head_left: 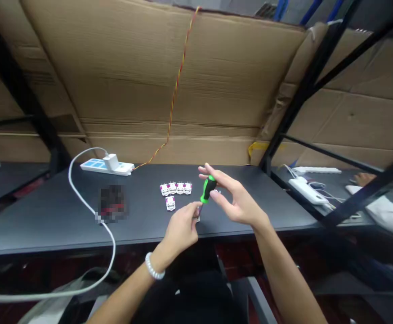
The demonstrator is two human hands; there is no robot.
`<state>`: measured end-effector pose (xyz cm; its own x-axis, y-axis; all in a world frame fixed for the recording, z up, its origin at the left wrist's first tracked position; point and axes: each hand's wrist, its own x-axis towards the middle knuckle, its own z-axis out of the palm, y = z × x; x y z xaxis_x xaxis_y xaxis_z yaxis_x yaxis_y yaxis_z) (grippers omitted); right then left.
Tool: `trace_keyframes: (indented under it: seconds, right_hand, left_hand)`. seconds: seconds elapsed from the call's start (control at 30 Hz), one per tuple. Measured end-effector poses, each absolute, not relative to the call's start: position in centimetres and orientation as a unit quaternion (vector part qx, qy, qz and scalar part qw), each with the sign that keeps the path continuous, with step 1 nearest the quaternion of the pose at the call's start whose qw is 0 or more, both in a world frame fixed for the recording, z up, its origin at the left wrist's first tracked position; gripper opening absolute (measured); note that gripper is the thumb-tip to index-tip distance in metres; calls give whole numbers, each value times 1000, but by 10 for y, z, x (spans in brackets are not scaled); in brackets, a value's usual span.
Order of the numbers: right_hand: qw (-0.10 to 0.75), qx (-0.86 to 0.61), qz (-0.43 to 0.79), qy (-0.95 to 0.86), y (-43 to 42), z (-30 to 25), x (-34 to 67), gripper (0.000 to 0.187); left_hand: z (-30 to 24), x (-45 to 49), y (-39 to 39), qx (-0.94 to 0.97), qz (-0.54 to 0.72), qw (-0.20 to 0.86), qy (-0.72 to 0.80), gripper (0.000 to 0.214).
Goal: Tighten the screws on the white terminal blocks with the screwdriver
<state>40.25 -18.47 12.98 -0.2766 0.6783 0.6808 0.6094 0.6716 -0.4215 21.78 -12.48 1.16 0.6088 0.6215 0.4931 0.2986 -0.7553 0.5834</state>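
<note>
My right hand (232, 195) grips the green and black handle of a screwdriver (207, 190) with thumb and fingertips, the tool tilted down to the left. My left hand (182, 227), a white bead bracelet on its wrist, pinches a small white part (197, 218) at the screwdriver's tip, just above the dark table (64, 216). Behind the hands, a row of several small white and pink parts (176, 188) lies on the table, with one more part (170, 203) in front of that row.
A white and blue power strip (102, 166) with a white charger and a long white cable (82, 198) lies at the back left. A blurred dark object (113, 203) sits mid-left. Cardboard sheets line the back. Black frame bars (301, 90) rise at right, where another power strip (306, 189) lies.
</note>
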Motion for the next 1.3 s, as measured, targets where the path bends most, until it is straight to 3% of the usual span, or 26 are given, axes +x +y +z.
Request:
trace_keyframes:
  seconds: [0.07, 0.17, 0.23, 0.37, 0.53, 0.6, 0.77, 0.93, 1.17, 1.3]
  right_hand:
    - [446, -394, 40, -802, -185, 130, 403, 55]
    - [461, -437, -71, -769, -183, 130, 402, 40]
    - [448, -462, -118, -756, -183, 129, 400, 45]
    - [423, -418, -32, -804, -182, 127, 397, 64]
    - [455, -449, -116, -760, -178, 122, 398, 35]
    - [447, -456, -126, -759, -178, 122, 398, 41]
    - [440, -396, 10, -806, -182, 127, 399, 61]
    - [457, -442, -74, -768, -178, 125, 399, 36]
    - [463, -459, -78, -754, -173, 121, 399, 35]
    - [472, -438, -64, -762, -180, 126, 400, 33]
  left_hand:
    - [12, 218, -125, 868, 354, 227, 263, 52]
    - [12, 218, -125, 867, 355, 225, 268, 53]
    - [12, 218, -125, 867, 354, 227, 269, 53]
    - [11, 218, -124, 870, 349, 222, 268, 51]
    - [10, 219, -123, 869, 351, 225, 266, 55]
    - [9, 218, -123, 868, 351, 227, 266, 58]
    - [10, 218, -124, 871, 344, 223, 271, 53]
    - [11, 218, -123, 871, 341, 220, 275, 51]
    - [11, 216, -119, 864, 336, 263, 268, 65]
    - [14, 214, -118, 869, 324, 252, 277, 63]
